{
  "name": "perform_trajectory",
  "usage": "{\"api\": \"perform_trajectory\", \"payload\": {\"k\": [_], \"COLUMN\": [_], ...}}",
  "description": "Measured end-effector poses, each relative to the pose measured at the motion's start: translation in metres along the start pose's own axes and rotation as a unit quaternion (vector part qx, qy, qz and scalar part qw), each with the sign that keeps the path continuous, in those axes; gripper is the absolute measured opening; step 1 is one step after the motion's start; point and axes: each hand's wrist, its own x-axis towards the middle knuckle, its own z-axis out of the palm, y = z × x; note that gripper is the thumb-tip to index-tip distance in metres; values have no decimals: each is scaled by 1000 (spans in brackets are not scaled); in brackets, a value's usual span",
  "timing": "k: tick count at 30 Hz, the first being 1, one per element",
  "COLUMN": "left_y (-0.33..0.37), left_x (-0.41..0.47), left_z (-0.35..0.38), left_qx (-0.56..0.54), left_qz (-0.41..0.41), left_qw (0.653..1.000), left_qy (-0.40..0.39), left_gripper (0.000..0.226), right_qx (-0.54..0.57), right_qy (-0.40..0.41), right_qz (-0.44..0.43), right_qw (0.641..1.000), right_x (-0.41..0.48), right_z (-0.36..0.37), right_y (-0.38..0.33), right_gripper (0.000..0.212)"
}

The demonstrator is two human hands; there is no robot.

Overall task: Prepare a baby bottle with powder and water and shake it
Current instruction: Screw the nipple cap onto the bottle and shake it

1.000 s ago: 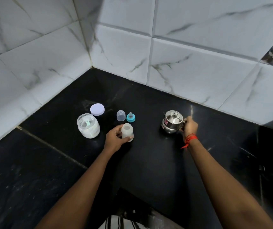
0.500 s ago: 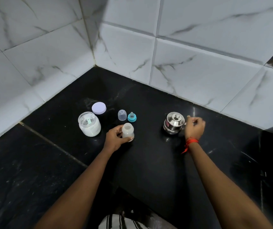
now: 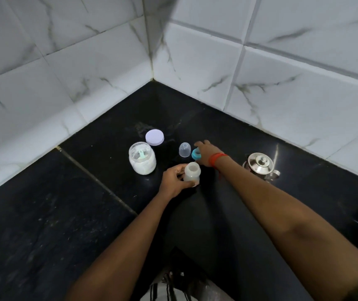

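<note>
Bottle (image 3: 192, 173), open-topped and upright on the black counter (image 3: 87, 213), is gripped round its body by the left hand (image 3: 173, 179). Just behind the bottle, the teal nipple ring (image 3: 195, 154) is partly covered by the right hand (image 3: 206, 154); whether it is pinched cannot be told. The clear cap (image 3: 184, 149) is set behind the bottle, slightly left. The powder jar (image 3: 142, 158) is seen left of the bottle, the lilac lid (image 3: 154, 137) farther back-left, and the steel pot (image 3: 260, 165) well right.

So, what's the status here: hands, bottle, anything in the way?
Left hand grips the baby bottle, upright, top open. Right hand open over the teal nipple ring. Clear cap close beside the ring; steel kettle off to the right.
</note>
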Motion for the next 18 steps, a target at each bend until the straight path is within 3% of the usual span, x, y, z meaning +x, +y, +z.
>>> {"api": "perform_trajectory", "payload": {"k": [4, 8, 12, 15, 18], "left_y": [0, 0, -2, -2, 0], "left_x": [0, 0, 2, 2, 0], "left_z": [0, 0, 1, 1, 1], "left_qx": [-2, -3, 2, 6, 24], "left_qz": [6, 2, 2, -1, -4], "left_qw": [1000, 1000, 1000, 1000, 1000], "left_qy": [2, 0, 0, 5, 9], "left_gripper": [64, 63, 62, 62, 61], "right_qx": [23, 84, 200, 178, 51], "right_qy": [60, 103, 171, 112, 55], "right_qz": [9, 21, -70, -165, -197], "right_qw": [998, 991, 962, 964, 978], "right_x": [8, -1, -35, -65, -76], "right_z": [19, 6, -30, -45, -34], "right_y": [-2, 0, -4, -7, -12], "right_gripper": [60, 55, 50, 52, 53]}}
